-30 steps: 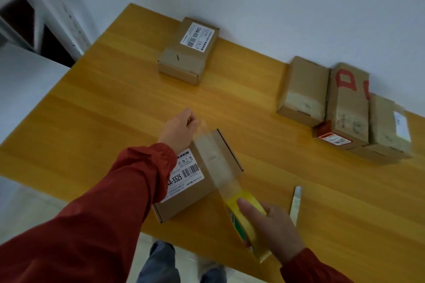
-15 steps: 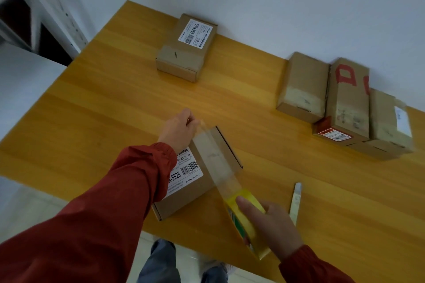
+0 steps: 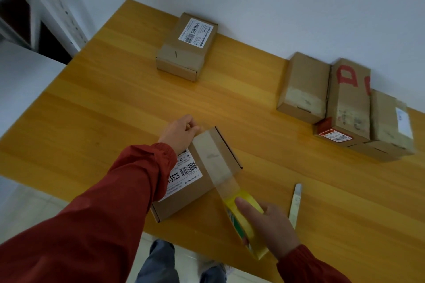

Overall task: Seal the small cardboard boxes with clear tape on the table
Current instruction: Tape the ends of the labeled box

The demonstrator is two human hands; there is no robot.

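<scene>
**Strip comes down onto the box, roll not yet cut free**

Since half a second ago the clear tape strip sinks from a raised slant to lie nearly flat on the top of the small cardboard box. Both hands keep almost the same places.

The box sits at the near edge of the table, directly under the hands. Its long axis runs from near-left to far-right. The strip crosses it the short way, close to its right end, running from the far edge back towards the person.

The left hand is at the far edge with its fingers curled. It seems to pin the strip's end there, though the fingertips are hidden. The right hand grips the yellow tape roll just off the box's near-right corner. Its fingers wrap round the roll, and the strip is stretched between roll and box.

The next move likely turns on that near corner, where the tape has to fold over the edge and be severed. A slim cutter lies just to the right of the right hand, which is much the nearer of the two but is busy with the roll.

Further off, one box stands at the far side, and three boxes sit together by the wall on the right.
</scene>
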